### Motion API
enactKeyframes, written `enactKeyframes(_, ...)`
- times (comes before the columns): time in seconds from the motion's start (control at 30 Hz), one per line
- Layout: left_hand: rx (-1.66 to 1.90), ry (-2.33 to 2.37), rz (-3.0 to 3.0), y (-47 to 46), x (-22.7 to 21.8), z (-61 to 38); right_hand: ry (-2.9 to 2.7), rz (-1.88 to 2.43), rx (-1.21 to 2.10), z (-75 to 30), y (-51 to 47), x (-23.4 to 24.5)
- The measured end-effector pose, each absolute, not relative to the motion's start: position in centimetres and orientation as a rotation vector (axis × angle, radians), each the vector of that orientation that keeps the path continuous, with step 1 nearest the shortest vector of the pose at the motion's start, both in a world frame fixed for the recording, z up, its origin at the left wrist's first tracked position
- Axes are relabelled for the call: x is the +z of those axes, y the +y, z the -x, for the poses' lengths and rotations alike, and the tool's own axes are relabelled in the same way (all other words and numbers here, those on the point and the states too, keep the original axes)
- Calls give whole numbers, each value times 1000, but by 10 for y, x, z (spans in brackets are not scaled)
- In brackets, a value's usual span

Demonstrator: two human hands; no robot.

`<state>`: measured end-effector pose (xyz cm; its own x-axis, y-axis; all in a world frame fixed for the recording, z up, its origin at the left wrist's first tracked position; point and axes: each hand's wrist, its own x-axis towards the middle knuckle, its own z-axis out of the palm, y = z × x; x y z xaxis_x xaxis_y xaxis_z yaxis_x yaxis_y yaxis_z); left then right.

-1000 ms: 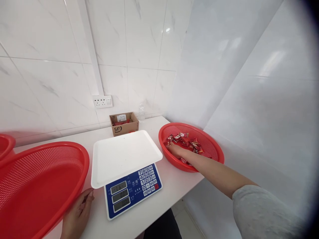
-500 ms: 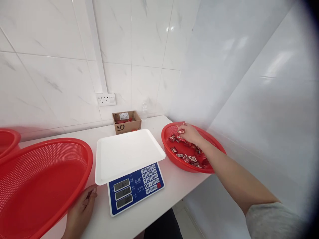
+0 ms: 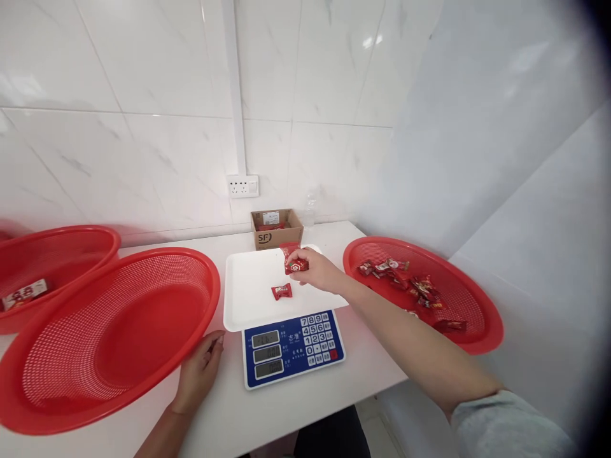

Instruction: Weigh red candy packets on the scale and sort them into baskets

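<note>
My right hand (image 3: 317, 268) is closed on a red-wrapped candy (image 3: 294, 262) above the white weighing tray (image 3: 248, 299). Another small red-wrapped candy (image 3: 282, 291) lies on that tray, just below my fingers. The digital scale (image 3: 293, 350) has a blue panel with number keys and three displays. My left hand (image 3: 201, 369) rests on the table between the scale and a large red basket (image 3: 195, 261). Its fingers are loosely curled, with a gap at the thumb and nothing visible in them; part of it sits against the basket's side.
At the right, a red basket (image 3: 494, 334) holds several wrapped candies. A cardboard box (image 3: 278, 237) and a clear bottle (image 3: 310, 208) stand behind the scale. Another red basket (image 3: 107, 240) at far left contains a printed packet (image 3: 25, 294). Walls border the table's back and right.
My right hand has moved left from the candy basket to the tray, carrying a red candy. One candy now lies on the tray. The camera view has turned left.
</note>
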<state>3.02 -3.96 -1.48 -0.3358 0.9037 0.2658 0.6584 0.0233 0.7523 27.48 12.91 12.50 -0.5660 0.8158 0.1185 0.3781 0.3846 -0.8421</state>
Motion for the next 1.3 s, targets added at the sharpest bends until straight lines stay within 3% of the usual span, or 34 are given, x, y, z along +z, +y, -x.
enactKeyframes(0.2,1198,1998,-1601,-40,-9,-32,-2306,986,1167,-270,117,123)
enactKeyframes(0.83,1153,1953,-1593,-41,-14,-32,-2620,1262,540,-283,109,114)
enactKeyframes(1.0,1152,1960,-1601,-41,-13,-32,-2788,1062,738,-267,92,111)
enactKeyframes(1.3,1174,1991,-1603,-40,-10,-33,-2856,1035,591,-248,85,103)
